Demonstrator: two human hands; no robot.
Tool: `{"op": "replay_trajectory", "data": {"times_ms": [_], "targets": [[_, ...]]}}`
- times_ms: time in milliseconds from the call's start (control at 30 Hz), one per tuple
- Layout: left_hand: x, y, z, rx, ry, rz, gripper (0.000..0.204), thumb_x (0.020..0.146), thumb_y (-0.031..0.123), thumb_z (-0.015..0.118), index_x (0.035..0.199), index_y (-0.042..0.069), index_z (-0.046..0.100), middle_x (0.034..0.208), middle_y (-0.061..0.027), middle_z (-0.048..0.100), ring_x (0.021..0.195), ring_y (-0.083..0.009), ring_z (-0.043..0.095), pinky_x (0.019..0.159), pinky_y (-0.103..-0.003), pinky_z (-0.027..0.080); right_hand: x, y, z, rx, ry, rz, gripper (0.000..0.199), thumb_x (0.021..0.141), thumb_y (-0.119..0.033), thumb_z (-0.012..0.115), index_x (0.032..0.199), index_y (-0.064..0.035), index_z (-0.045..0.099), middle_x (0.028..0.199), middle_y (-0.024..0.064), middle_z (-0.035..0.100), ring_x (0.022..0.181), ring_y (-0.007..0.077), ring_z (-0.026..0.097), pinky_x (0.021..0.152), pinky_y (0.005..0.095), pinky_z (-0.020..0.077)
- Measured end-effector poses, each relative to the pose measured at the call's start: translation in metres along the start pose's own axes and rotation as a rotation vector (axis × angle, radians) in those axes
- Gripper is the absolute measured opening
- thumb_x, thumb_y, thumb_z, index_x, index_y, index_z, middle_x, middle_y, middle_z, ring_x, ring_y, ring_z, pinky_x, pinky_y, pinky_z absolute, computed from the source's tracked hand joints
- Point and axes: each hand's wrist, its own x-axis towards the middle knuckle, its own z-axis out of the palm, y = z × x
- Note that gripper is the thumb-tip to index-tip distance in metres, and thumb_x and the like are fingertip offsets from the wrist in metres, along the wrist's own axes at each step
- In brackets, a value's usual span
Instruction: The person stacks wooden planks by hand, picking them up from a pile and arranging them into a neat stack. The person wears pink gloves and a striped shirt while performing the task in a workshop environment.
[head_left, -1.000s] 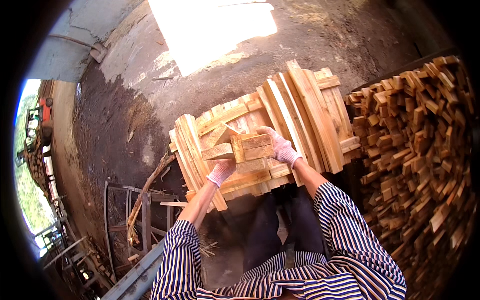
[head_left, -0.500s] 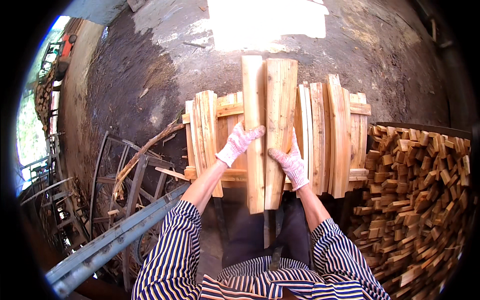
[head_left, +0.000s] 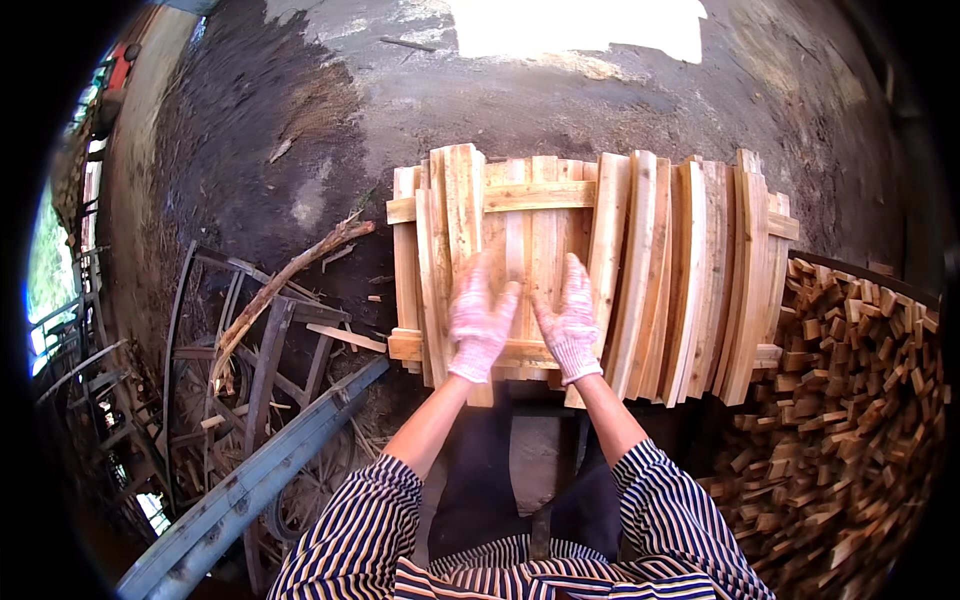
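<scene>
My left hand (head_left: 479, 325), in a pale pink-white glove and slightly blurred, is at the near part of the left boards (head_left: 461, 195), fingers stretched out. Whether it touches them I cannot tell. My right hand (head_left: 571, 330), gloved alike, has its fingers and thumb apart beside the inner edge of the right row of boards (head_left: 608, 215). Neither hand holds anything. Both rows stand on a wooden pallet-like layer, whose far crosspiece (head_left: 538, 195) and near crosspiece (head_left: 520, 350) show between them.
A big pile of short wood pieces (head_left: 840, 400) fills the right side. To the left lie a blue-grey metal beam (head_left: 255, 470), a dark metal frame (head_left: 268, 365) and a rough branch (head_left: 285, 280). Beyond the boards is a dirt floor (head_left: 430, 110) with a bright sunlit patch.
Two boards held upright between my hands are no longer in them; boards now lie on the rows at both sides. Both hands have opened, and the view has shifted left.
</scene>
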Motion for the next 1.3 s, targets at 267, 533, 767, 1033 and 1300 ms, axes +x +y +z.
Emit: {"op": "replay_trajectory", "data": {"times_ms": [267,533,767,1033,1300], "targets": [[0.045,-0.176,-0.057,-0.213,-0.080,-0.466,0.096,0.086,0.056,0.072,0.156,0.007,0.029,0.137,-0.0271,0.058,0.125,-0.0381,0.059,0.102,-0.042,0.046,0.031,-0.076,0.133,0.562,-0.384,0.393,0.112,0.075,-0.042,0.087,0.157,-0.0032,0.023,0.139,0.0226,0.057,0.120,0.0334,0.059,0.103,0.0414,0.0489],[0.068,-0.195,-0.046,-0.143,-0.260,-0.397,0.079,0.096,0.038,0.066,0.156,0.004,0.027,0.126,-0.0240,0.065,0.118,-0.0333,0.063,0.098,-0.039,0.049,0.040,0.036,0.072,0.567,-0.066,0.454,0.063,0.078,-0.028,0.087,0.129,-0.0046,0.060,0.107,0.0100,0.072,0.094,0.0210,0.068,0.085,0.0328,0.0552],[0.058,-0.194,-0.091,-0.484,-0.125,-0.574,0.051,0.100,0.032,0.064,0.139,0.001,0.053,0.111,-0.0108,0.069,0.101,-0.0148,0.061,0.090,-0.030,0.049,-0.001,-0.049,0.081,-0.144,0.015,0.112,0.113,0.078,-0.059,0.075,0.161,-0.0123,0.015,0.163,0.0225,0.024,0.148,0.0339,0.032,0.115,0.0369,0.0393],[0.054,-0.079,-0.081,-0.797,-0.331,-0.344,0.072,0.095,0.047,0.068,0.143,-0.002,0.051,0.139,-0.0157,0.060,0.130,-0.0236,0.054,0.108,-0.034,0.044,-0.054,-0.081,0.074,0.367,-0.117,0.113,0.109,0.083,-0.027,0.081,0.163,-0.0115,0.008,0.160,0.0221,0.031,0.139,0.0297,0.045,0.114,0.0354,0.0392],[0.088,-0.094,0.009,0.515,0.038,-0.452,0.104,0.078,0.053,0.078,0.155,0.006,0.025,0.163,-0.0265,0.013,0.146,-0.0533,0.018,0.114,-0.066,0.027,0.008,-0.002,0.072,-0.055,0.125,0.437,0.113,0.081,-0.036,0.081,0.163,-0.0171,0.006,0.160,0.0268,0.026,0.144,0.0430,0.034,0.117,0.0465,0.0336]]}}
